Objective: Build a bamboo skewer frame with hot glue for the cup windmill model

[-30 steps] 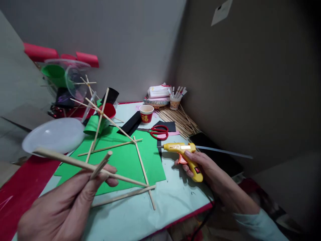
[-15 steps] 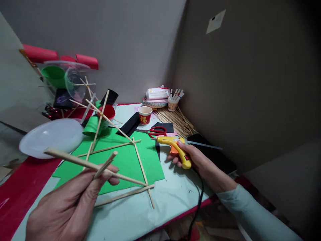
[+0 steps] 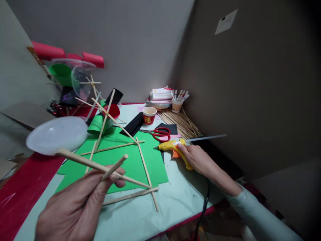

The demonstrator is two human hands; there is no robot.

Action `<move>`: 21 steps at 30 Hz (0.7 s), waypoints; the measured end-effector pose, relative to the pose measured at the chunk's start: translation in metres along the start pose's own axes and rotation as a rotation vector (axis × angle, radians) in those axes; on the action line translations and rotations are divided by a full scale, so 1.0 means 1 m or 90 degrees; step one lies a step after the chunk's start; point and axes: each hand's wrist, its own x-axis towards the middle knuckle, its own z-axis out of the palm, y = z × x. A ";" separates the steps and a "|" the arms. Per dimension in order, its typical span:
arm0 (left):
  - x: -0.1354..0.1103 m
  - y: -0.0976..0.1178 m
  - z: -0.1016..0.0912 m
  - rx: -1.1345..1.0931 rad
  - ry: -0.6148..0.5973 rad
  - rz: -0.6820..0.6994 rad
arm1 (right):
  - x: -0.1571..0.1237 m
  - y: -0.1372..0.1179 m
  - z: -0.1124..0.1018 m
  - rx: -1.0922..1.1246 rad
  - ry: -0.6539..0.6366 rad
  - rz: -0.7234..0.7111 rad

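Observation:
In the head view, my left hand (image 3: 80,197) pinches a frame of wooden sticks (image 3: 144,162) at a crossing of two sticks near the camera. The frame reaches away over a green sheet (image 3: 127,157), its far sticks crossing high at the back. My right hand (image 3: 194,157) is wrapped round a yellow hot glue gun (image 3: 170,145) with an orange trigger. The nozzle points left, and a clear glue stick (image 3: 210,137) juts from its rear. Just beyond the gun lie red-handled scissors (image 3: 160,134).
A red paper cup (image 3: 148,117) stands behind the scissors. Many loose sticks (image 3: 179,122) lie at the back right, beside a cup of markers (image 3: 177,105). A white oval dish (image 3: 57,135) and green, red and black paper rolls are on the left. A black cord (image 3: 206,201) hangs over the table edge.
My right hand has turned and lowered the glue gun slightly, with its rear more hidden by the hand. The whole view has shifted a little, and my left hand keeps its hold.

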 end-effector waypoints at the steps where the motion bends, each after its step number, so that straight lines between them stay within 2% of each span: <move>1: 0.000 0.000 0.000 -0.005 -0.014 0.012 | 0.000 0.000 0.000 -0.058 0.030 0.013; 5: 0.002 0.004 0.001 -0.043 -0.012 0.065 | -0.017 -0.014 -0.003 -0.254 0.089 0.035; 8: 0.003 0.006 0.002 -0.074 -0.004 0.089 | -0.032 -0.033 -0.009 -0.357 0.100 -0.011; 11: 0.003 0.003 0.003 -0.084 -0.003 0.116 | -0.031 -0.050 -0.015 -0.301 0.126 -0.155; 14: 0.003 -0.001 0.005 -0.082 0.002 0.137 | -0.005 -0.064 -0.022 -0.182 0.163 -0.296; 18: 0.007 0.002 0.007 -0.112 0.002 0.128 | 0.043 -0.085 -0.037 -0.085 0.143 -0.396; 21: 0.013 0.012 0.005 -0.156 -0.005 0.117 | 0.057 -0.106 -0.044 -0.035 0.105 -0.454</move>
